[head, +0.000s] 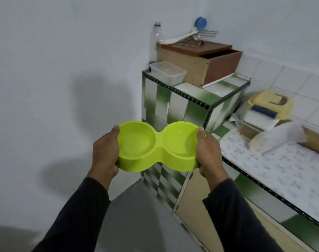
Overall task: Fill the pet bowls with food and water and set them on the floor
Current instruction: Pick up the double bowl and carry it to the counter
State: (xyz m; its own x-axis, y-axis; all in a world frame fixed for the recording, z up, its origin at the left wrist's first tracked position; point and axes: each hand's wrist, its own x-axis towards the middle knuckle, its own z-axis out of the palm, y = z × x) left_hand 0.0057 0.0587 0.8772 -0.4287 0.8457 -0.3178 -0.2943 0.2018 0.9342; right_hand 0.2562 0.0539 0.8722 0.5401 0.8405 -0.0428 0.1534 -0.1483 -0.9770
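A lime-green double pet bowl [157, 146] is held level in the air in front of me, above the grey floor [137, 215]. My left hand [105, 153] grips its left end, thumb on the rim. My right hand [208, 151] grips its right end the same way. The left cup looks dry and holds no food. The right cup shows a small glint, perhaps a little water; I cannot tell for sure.
A green-and-white tiled block [182, 104] stands just behind the bowl, with a clear plastic tub [167, 72], a plastic bottle [156, 40] and a wooden box [200, 62] on top. A speckled counter [275, 170] runs along the right, carrying a yellow container [269, 104] and bags.
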